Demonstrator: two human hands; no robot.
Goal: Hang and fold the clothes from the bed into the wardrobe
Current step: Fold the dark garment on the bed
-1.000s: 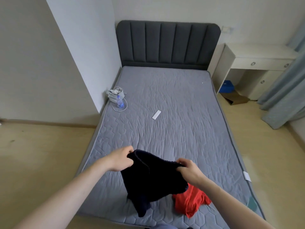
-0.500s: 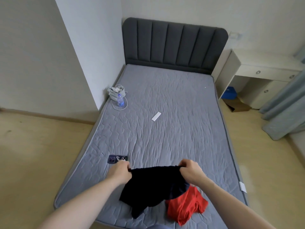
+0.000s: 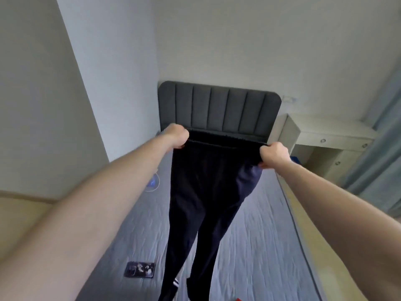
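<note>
Trousers: a pair of dark navy, almost black trousers [image 3: 199,192] hangs full length in front of the camera, above the bed. The cloth looks soft and matte, with long vertical folds. The waistband is stretched flat into a straight ribbed band, and the two legs taper downwards and run out of the lower edge of the picture. A short white stripe shows near the lower left leg.
Left hand: the left hand [image 3: 176,136] grips the left end of the waistband, arm stretched forward. Its fingers are curled tight into a fist round the cloth.
Right hand: the right hand [image 3: 274,155] grips the right end of the waistband, a little lower than the other. Its fingers are curled round the band, with the thumb tucked beneath.
Bed: the bed [image 3: 256,235] carries a grey quilted mattress with a stitched pattern, blurred here. Its headboard [image 3: 219,109] is dark grey, padded, with vertical channels and rounded corners.
Red garment: a small corner of red cloth [image 3: 238,299] shows on the bed at the bottom edge, just right of the trouser legs.
Phone: a flat dark rectangular phone [image 3: 140,269] lies on the mattress, left of the legs.
Desk: a pale boxy desk [image 3: 325,135] with small round drawer knobs stands right of the headboard.
Curtain: a grey-blue curtain [image 3: 377,153] hangs in soft folds at the far right.
</note>
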